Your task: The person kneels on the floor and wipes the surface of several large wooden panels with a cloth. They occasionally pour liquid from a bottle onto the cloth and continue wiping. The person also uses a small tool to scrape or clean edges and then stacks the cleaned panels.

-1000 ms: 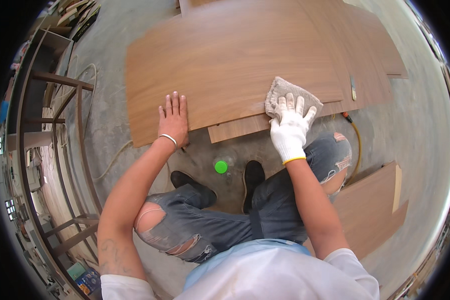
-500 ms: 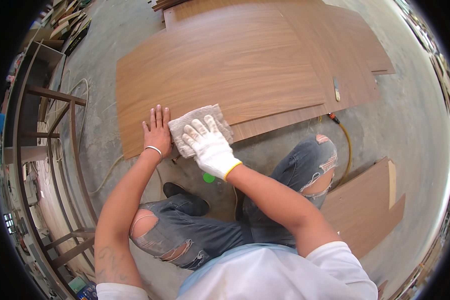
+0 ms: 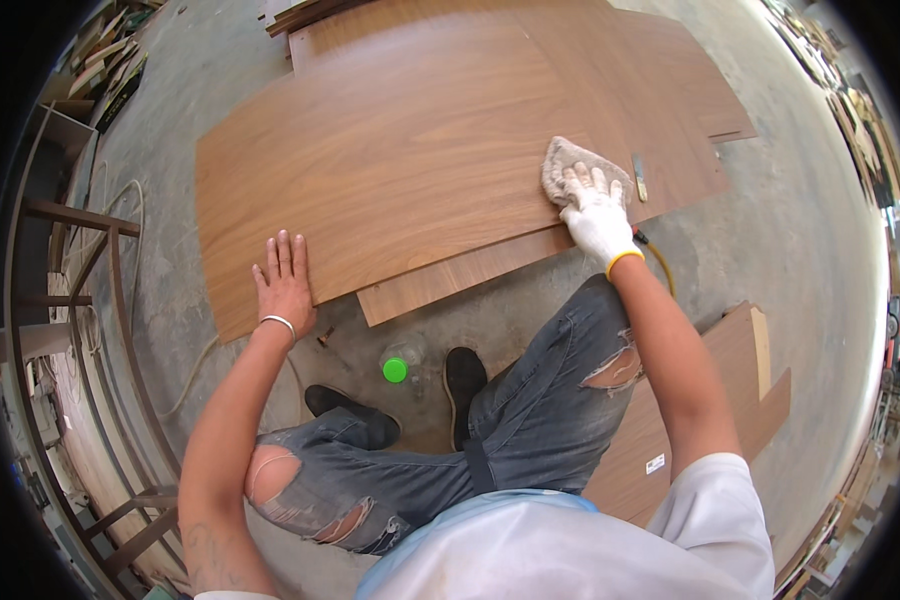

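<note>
My bare left hand (image 3: pixel 285 287), with a bracelet at its wrist, lies flat near the left front corner of a brown wood-grain board (image 3: pixel 370 170). Its fingers are stretched out and hold nothing. Toward the board's right end, my right hand (image 3: pixel 597 212) wears a white knit glove with a yellow cuff. It grips a folded greyish-beige cloth (image 3: pixel 562 165) against the board, the gloved fingers resting over it. Just right of the cloth lies a small flat tool with a pale handle (image 3: pixel 640 180). More wood-grain panels (image 3: pixel 470 275) lie under the board.
A clear bottle with a green cap (image 3: pixel 395 370) stands on the concrete floor between my feet and the board. Near the board's front edge lies a hammer-like tool (image 3: pixel 325 337). A dark metal frame (image 3: pixel 117 270) stands left; loose panels (image 3: pixel 710 380) lie right; a yellow hose (image 3: pixel 662 268) runs nearby.
My right hand has swept the cloth across the board from beside my left hand to the right end. The left hand stays at the corner. The whole view has shifted slightly.
</note>
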A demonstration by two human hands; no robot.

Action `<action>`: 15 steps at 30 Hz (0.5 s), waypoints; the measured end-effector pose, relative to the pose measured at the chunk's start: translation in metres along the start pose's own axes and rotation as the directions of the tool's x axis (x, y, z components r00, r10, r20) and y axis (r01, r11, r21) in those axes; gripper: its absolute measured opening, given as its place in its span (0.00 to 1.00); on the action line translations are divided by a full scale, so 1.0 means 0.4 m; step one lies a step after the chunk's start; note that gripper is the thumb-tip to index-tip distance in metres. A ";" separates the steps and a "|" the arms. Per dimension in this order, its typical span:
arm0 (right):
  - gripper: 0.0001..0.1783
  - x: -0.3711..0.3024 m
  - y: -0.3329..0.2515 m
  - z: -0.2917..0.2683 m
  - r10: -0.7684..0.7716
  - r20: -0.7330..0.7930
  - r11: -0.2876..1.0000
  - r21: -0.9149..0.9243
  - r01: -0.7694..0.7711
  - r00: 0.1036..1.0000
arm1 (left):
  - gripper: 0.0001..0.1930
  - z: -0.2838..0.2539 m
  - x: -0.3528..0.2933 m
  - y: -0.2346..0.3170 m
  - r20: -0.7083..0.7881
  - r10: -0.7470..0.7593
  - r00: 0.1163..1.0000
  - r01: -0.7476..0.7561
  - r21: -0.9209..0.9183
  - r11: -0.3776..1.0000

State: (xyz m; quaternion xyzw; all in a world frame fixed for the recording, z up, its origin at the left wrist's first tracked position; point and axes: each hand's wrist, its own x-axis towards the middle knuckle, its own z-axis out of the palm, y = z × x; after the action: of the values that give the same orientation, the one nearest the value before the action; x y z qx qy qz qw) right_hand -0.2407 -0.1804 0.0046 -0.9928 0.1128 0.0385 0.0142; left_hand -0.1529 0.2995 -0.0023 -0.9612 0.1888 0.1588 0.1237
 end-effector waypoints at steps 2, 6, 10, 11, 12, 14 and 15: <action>0.37 0.046 0.066 -0.005 0.086 -0.001 0.992 0.090 -0.085 0.996 | 0.55 0.004 0.017 0.005 -0.009 0.001 1.000 -0.002 -0.007 1.000; 0.36 0.068 0.058 -0.001 0.134 0.029 0.982 0.130 -0.137 0.991 | 0.59 0.023 0.018 -0.004 -0.037 -0.001 0.999 0.001 0.006 1.000; 0.37 -0.023 0.064 0.011 0.065 0.132 0.947 0.303 -0.102 0.989 | 0.53 0.026 0.022 -0.061 -0.019 -0.020 1.000 0.021 0.056 0.998; 0.38 -0.044 0.033 -0.023 0.083 0.209 0.897 0.409 -0.164 0.974 | 0.54 0.032 0.010 -0.096 -0.025 -0.057 0.998 0.058 0.066 0.996; 0.38 -0.062 0.044 -0.046 -0.058 0.220 0.894 0.446 -0.047 0.974 | 0.54 0.045 0.009 -0.118 -0.036 -0.074 0.997 0.076 0.066 0.995; 0.38 -0.068 0.042 -0.046 -0.158 0.189 0.884 0.465 0.053 0.969 | 0.56 0.058 0.000 -0.157 -0.058 -0.095 0.994 0.101 0.110 0.989; 0.38 -0.065 0.035 -0.044 -0.181 0.165 0.872 0.482 0.081 0.970 | 0.57 0.068 0.002 -0.163 0.012 -0.121 0.993 0.120 0.093 0.988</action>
State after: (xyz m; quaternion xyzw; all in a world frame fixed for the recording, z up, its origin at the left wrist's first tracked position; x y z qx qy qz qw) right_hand -0.2678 -0.1890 0.0240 -0.9554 0.0489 0.1108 0.2693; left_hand -0.1328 0.3660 -0.0162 -0.9627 0.1363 0.1504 0.1788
